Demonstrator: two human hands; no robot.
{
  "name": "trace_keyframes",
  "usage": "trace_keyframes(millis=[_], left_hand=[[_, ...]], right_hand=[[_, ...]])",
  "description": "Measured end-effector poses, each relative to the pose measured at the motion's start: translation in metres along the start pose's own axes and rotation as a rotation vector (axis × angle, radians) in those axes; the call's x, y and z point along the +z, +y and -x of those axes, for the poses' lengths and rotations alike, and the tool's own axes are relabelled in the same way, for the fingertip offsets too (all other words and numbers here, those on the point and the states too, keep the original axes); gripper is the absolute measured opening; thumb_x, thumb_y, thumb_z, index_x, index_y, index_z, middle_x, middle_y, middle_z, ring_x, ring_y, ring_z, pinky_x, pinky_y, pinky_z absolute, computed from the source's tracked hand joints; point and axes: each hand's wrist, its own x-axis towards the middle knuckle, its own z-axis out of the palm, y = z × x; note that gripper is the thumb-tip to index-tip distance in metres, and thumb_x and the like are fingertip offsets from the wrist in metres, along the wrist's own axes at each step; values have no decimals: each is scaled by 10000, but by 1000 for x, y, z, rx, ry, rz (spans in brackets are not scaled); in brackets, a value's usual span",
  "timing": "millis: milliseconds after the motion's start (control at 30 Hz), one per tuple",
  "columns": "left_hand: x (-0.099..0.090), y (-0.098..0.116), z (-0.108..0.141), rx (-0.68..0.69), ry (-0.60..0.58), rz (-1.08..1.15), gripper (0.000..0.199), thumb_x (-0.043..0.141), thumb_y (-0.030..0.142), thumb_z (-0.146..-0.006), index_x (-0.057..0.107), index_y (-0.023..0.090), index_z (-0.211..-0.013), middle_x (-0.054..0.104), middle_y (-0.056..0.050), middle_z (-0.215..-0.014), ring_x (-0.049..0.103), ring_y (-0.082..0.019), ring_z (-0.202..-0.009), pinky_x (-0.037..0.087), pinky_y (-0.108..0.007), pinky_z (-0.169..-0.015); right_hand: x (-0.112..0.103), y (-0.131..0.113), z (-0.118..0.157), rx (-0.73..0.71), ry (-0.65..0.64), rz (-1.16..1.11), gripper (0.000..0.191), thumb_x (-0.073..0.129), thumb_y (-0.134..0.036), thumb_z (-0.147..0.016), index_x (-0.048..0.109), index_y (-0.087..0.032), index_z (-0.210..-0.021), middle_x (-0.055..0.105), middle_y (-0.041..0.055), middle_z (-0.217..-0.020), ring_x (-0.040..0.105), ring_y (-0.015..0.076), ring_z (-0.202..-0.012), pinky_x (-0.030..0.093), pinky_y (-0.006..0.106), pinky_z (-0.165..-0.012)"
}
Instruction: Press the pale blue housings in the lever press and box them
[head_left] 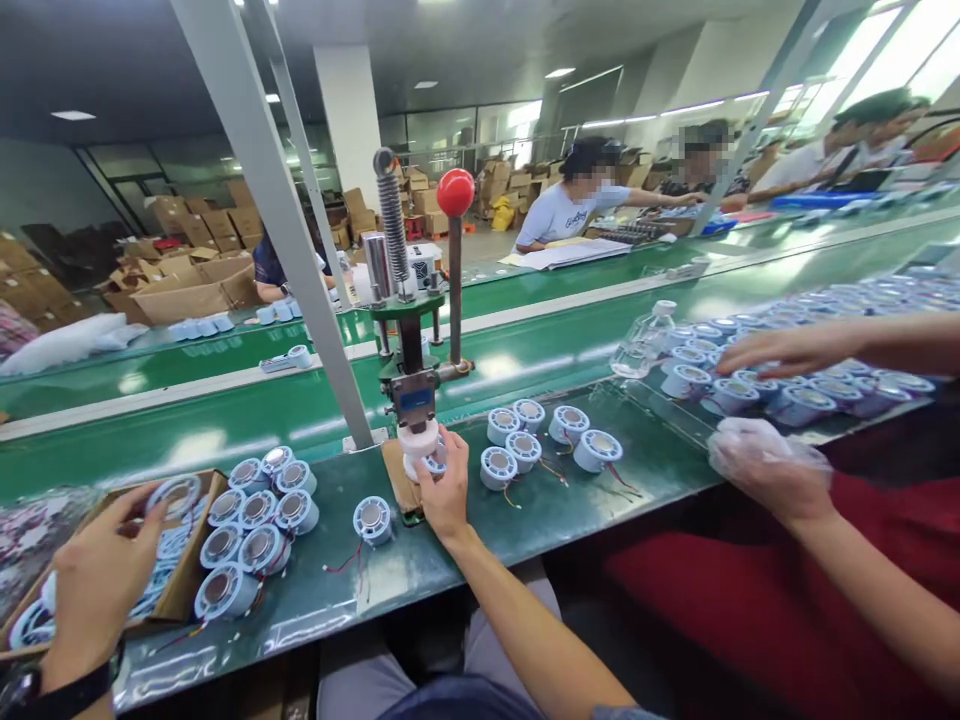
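My left hand (105,565) pinches a light blue plastic ring (182,493) above a cardboard box (196,545) of similar rings. My right hand (448,490) has its fingers closed around a light blue round speaker-like unit (435,462) under the white head (418,438) of a hand press (414,385). Fingers and the press head partly hide that unit. One loose unit (373,520) with red and black wires lies on the bench left of the press. A group of such units (258,508) stands beside the box, and several more (523,447) stand right of the press.
The press lever ends in a red ball (455,192). A grey metal post (277,220) rises behind the bench. At right, a co-worker's hands (780,470) are near many units and a clear plastic bottle (643,340). A green conveyor (517,360) runs behind; other people sit across it.
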Motion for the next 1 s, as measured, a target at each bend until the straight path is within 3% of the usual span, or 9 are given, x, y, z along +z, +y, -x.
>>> trace_keyframes(millis=[133, 333, 400, 467, 567, 667, 767, 867, 1000], left_hand=[[5, 33, 44, 6, -136, 249, 418, 566, 538, -695, 741, 262, -955, 742, 0, -752, 652, -208, -620, 510, -295, -621], [36, 49, 93, 28, -367, 475, 418, 598, 565, -731, 760, 259, -966, 778, -8, -896, 692, -209, -689, 572, -298, -684], [51, 54, 109, 36, -444, 557, 416, 589, 551, -755, 756, 244, -981, 781, -20, -912, 713, -217, -740, 585, -303, -711], [64, 58, 127, 61, -493, 600, 398, 568, 506, -794, 746, 222, -1007, 777, -38, -919, 718, -215, -751, 590, -305, -707], [79, 61, 153, 116, -454, 572, 371, 502, 404, -865, 723, 183, -1064, 759, -76, -978, 715, -219, -803, 588, -331, -752], [88, 64, 169, 158, -363, 500, 357, 439, 304, -917, 697, 153, -1112, 733, -112, -1041, 695, -243, -940, 564, -383, -863], [93, 67, 172, 192, -309, 425, 340, 423, 230, -932, 687, 150, -1130, 724, -120, -1038, 661, -262, -981, 542, -429, -901], [94, 69, 171, 205, -287, 394, 326, 441, 198, -935, 684, 162, -1149, 718, -115, -1090, 632, -266, -1022, 521, -454, -941], [85, 67, 173, 247, -358, 425, 353, 470, 219, -944, 651, 181, -1245, 668, -107, -1253, 573, -262, -1135, 485, -466, -1012]], right_hand=[[-16, 14, 2, 56, -32, -81, 536, 494, -395, -943, 432, -130, -1404, 560, 156, -1284, 587, 198, -1171, 499, 342, -1012], [-31, 22, -9, 38, -96, -80, 523, 252, -401, -1030, 321, -119, -1466, 592, 183, -1256, 651, 183, -1073, 555, 302, -871], [-41, 18, -5, 10, -106, -33, 512, 236, -400, -1034, 363, -125, -1447, 598, 185, -1248, 649, 197, -1071, 555, 333, -869], [-58, 14, 3, -16, -114, 19, 473, 368, -434, -1005, 493, -148, -1361, 596, 169, -1249, 613, 231, -1128, 516, 411, -956], [-89, 12, 13, -139, -153, 258, 360, 573, -439, -918, 665, -198, -1170, 591, 122, -1252, 520, 282, -1244, 246, 583, -1162], [-115, 20, 15, -407, -211, 691, 315, 512, -400, -961, 689, -232, -1159, 595, 98, -1252, 469, 309, -1306, 59, 658, -1166], [-133, 31, 8, -563, -273, 899, 344, 429, -363, -995, 674, -221, -1191, 590, 113, -1283, 466, 324, -1318, 126, 664, -1147], [-143, 31, -5, -572, -307, 986, 368, 383, -323, -1002, 658, -206, -1216, 535, 142, -1372, 430, 359, -1352, 167, 702, -1112], [-130, 7, -6, -539, -343, 897, 376, 395, -322, -995, 617, -189, -1267, 463, 164, -1435, 397, 370, -1375, 274, 690, -1087]])
